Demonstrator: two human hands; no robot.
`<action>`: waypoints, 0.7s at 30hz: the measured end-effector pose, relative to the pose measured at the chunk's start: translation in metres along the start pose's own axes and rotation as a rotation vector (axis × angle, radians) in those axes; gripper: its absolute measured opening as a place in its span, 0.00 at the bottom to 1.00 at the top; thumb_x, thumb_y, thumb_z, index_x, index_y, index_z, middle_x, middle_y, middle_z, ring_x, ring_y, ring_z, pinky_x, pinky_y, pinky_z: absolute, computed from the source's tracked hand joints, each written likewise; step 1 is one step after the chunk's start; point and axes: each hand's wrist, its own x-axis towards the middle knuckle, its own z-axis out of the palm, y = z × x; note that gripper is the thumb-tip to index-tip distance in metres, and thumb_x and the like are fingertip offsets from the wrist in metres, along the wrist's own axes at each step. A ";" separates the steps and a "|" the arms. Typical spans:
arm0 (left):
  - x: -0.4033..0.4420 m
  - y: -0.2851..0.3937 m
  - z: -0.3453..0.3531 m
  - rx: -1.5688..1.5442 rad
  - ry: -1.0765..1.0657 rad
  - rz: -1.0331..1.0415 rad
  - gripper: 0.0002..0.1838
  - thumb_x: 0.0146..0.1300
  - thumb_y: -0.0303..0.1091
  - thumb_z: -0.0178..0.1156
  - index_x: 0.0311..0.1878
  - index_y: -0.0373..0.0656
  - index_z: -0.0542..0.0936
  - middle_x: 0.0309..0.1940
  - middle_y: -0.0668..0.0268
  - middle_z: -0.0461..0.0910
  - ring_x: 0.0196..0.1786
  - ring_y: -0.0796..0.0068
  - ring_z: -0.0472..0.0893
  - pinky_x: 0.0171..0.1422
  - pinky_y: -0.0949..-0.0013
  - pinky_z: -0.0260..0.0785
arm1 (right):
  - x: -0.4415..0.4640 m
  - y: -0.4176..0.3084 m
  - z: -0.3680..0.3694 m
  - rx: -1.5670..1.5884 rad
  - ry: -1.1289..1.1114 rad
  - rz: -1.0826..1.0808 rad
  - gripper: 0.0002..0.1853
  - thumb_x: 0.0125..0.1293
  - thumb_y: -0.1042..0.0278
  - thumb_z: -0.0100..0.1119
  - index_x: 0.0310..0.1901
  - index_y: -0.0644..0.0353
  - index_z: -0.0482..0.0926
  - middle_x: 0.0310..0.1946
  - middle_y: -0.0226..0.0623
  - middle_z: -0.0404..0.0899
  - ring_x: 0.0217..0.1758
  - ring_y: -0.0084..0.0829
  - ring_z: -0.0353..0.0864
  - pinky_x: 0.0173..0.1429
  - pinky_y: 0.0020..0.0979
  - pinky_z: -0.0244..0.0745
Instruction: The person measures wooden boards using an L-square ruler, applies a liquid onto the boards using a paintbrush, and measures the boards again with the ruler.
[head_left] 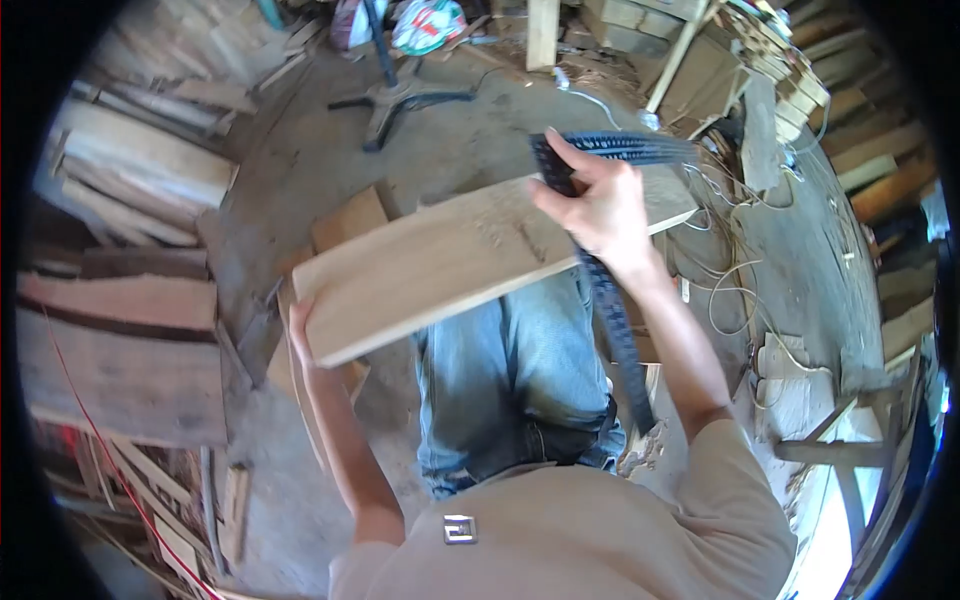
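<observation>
A thick, pale wooden board (420, 265) lies slanted across my thighs, its right end farther from me. My left hand (303, 330) grips the board's near left end, with most of its fingers hidden behind the edge. Above the board's right part, my right hand (608, 212) is closed around a long black strap (617, 325) with a dotted pattern. One length of the strap hangs down past my right thigh. Another length (630, 147) sticks out to the right and is smeared by motion.
Stacked planks (140, 170) and wide slabs (120, 375) line the left side. A black star-shaped stand base (390, 105) is on the floor ahead, near plastic bags (428, 25). Loose cables (735, 280) lie to the right. Cardboard (350, 218) sits beyond the board.
</observation>
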 end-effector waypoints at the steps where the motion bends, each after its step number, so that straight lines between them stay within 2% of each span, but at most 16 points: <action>1: -0.010 0.004 0.016 0.074 0.063 0.009 0.25 0.51 0.44 0.50 0.49 0.35 0.69 0.43 0.56 0.72 0.44 0.65 0.73 0.51 0.65 0.65 | -0.003 -0.011 0.015 -0.043 -0.003 -0.056 0.27 0.45 0.65 0.63 0.50 0.62 0.72 0.13 0.34 0.73 0.17 0.11 0.67 0.23 0.20 0.66; 2: -0.015 0.009 0.028 0.150 0.122 0.019 0.25 0.51 0.44 0.50 0.49 0.35 0.69 0.43 0.56 0.72 0.43 0.65 0.73 0.50 0.65 0.66 | -0.004 -0.027 0.025 -0.140 -0.094 -0.065 0.25 0.45 0.62 0.59 0.46 0.67 0.72 0.19 0.48 0.76 0.23 0.38 0.80 0.32 0.30 0.76; 3: -0.010 0.006 0.022 0.080 0.037 0.014 0.26 0.50 0.45 0.51 0.49 0.36 0.68 0.43 0.56 0.72 0.44 0.65 0.73 0.50 0.65 0.65 | -0.004 -0.034 0.041 -0.175 -0.192 -0.066 0.24 0.47 0.61 0.57 0.45 0.69 0.72 0.19 0.48 0.76 0.23 0.40 0.79 0.33 0.31 0.76; 4: -0.001 0.000 0.012 0.016 -0.054 0.008 0.27 0.48 0.46 0.52 0.49 0.37 0.68 0.43 0.57 0.72 0.45 0.65 0.72 0.50 0.65 0.64 | -0.008 -0.039 0.062 -0.250 -0.167 -0.182 0.23 0.47 0.59 0.56 0.42 0.70 0.72 0.18 0.47 0.76 0.23 0.40 0.79 0.31 0.34 0.75; 5: 0.005 -0.003 0.005 0.023 -0.055 0.017 0.26 0.49 0.46 0.52 0.49 0.37 0.69 0.42 0.58 0.72 0.44 0.66 0.72 0.49 0.67 0.64 | -0.013 -0.044 0.084 -0.263 -0.113 -0.263 0.21 0.47 0.58 0.57 0.37 0.69 0.73 0.16 0.46 0.75 0.23 0.40 0.78 0.30 0.36 0.74; 6: 0.008 -0.001 0.005 0.028 -0.053 0.018 0.26 0.49 0.46 0.52 0.49 0.37 0.69 0.42 0.58 0.72 0.44 0.66 0.72 0.49 0.67 0.64 | -0.017 -0.058 0.096 -0.161 -0.197 -0.186 0.24 0.48 0.55 0.57 0.42 0.67 0.74 0.18 0.51 0.75 0.24 0.44 0.78 0.31 0.36 0.75; 7: 0.010 0.000 0.006 0.031 -0.063 0.005 0.25 0.51 0.44 0.50 0.48 0.36 0.69 0.40 0.58 0.73 0.42 0.66 0.74 0.48 0.66 0.66 | -0.022 -0.070 0.108 -0.132 -0.257 -0.147 0.24 0.48 0.56 0.56 0.42 0.67 0.73 0.18 0.50 0.75 0.24 0.44 0.77 0.30 0.38 0.74; 8: 0.010 0.000 0.005 0.036 -0.070 -0.014 0.24 0.52 0.42 0.48 0.48 0.35 0.69 0.39 0.57 0.74 0.40 0.66 0.76 0.46 0.66 0.69 | -0.029 -0.071 0.132 -0.118 -0.194 -0.195 0.23 0.49 0.57 0.56 0.42 0.67 0.73 0.18 0.49 0.75 0.25 0.44 0.77 0.30 0.39 0.74; 9: 0.007 0.004 0.007 0.039 -0.042 -0.034 0.22 0.54 0.42 0.47 0.48 0.35 0.69 0.39 0.57 0.75 0.39 0.66 0.76 0.45 0.66 0.70 | -0.033 -0.084 0.138 -0.086 -0.323 -0.129 0.23 0.48 0.57 0.55 0.42 0.68 0.73 0.18 0.49 0.75 0.25 0.44 0.77 0.30 0.40 0.74; 11: 0.006 0.005 0.007 0.039 -0.026 -0.040 0.21 0.55 0.41 0.46 0.47 0.35 0.70 0.37 0.58 0.75 0.38 0.66 0.77 0.43 0.66 0.71 | -0.048 -0.096 0.159 -0.121 -0.306 -0.122 0.27 0.49 0.56 0.54 0.46 0.69 0.71 0.19 0.45 0.76 0.24 0.41 0.78 0.29 0.38 0.74; 12: 0.006 0.004 0.002 -0.019 -0.129 -0.047 0.21 0.58 0.40 0.45 0.52 0.38 0.66 0.43 0.59 0.73 0.45 0.68 0.75 0.50 0.66 0.67 | -0.051 -0.100 0.164 -0.121 -0.313 -0.125 0.27 0.49 0.56 0.54 0.46 0.69 0.71 0.19 0.45 0.76 0.24 0.41 0.78 0.29 0.38 0.74; 13: 0.007 0.002 0.001 -0.025 -0.123 -0.041 0.21 0.58 0.40 0.45 0.52 0.38 0.66 0.43 0.59 0.73 0.45 0.68 0.75 0.50 0.66 0.67 | -0.052 -0.104 0.169 -0.152 -0.339 -0.112 0.27 0.49 0.56 0.54 0.47 0.69 0.70 0.19 0.44 0.76 0.24 0.40 0.78 0.28 0.37 0.74; 15: -0.005 0.006 0.022 0.187 -0.074 0.226 0.27 0.56 0.46 0.47 0.58 0.47 0.62 0.52 0.62 0.67 0.53 0.71 0.68 0.55 0.70 0.61 | -0.053 -0.112 0.171 -0.218 -0.384 -0.089 0.30 0.49 0.56 0.53 0.49 0.71 0.68 0.21 0.43 0.77 0.25 0.38 0.79 0.26 0.35 0.73; 16: -0.002 0.007 0.018 0.219 -0.137 0.240 0.26 0.61 0.47 0.43 0.62 0.52 0.57 0.56 0.64 0.63 0.57 0.73 0.64 0.59 0.70 0.57 | -0.053 -0.114 0.172 -0.218 -0.385 -0.094 0.30 0.49 0.56 0.53 0.49 0.71 0.68 0.21 0.43 0.77 0.25 0.38 0.79 0.26 0.35 0.73; 19: 0.003 0.010 0.022 0.126 -0.267 0.242 0.23 0.65 0.45 0.38 0.62 0.51 0.56 0.55 0.64 0.63 0.56 0.73 0.65 0.59 0.69 0.57 | -0.046 -0.120 0.180 -0.273 -0.377 -0.123 0.25 0.49 0.58 0.54 0.45 0.69 0.73 0.23 0.43 0.77 0.26 0.36 0.79 0.27 0.35 0.73; 21: -0.003 0.012 0.026 0.099 -0.277 0.218 0.23 0.66 0.46 0.35 0.62 0.50 0.55 0.56 0.64 0.62 0.57 0.73 0.63 0.62 0.69 0.53 | -0.046 -0.124 0.197 -0.306 -0.385 -0.155 0.17 0.50 0.60 0.54 0.37 0.66 0.77 0.26 0.43 0.77 0.27 0.35 0.80 0.27 0.33 0.74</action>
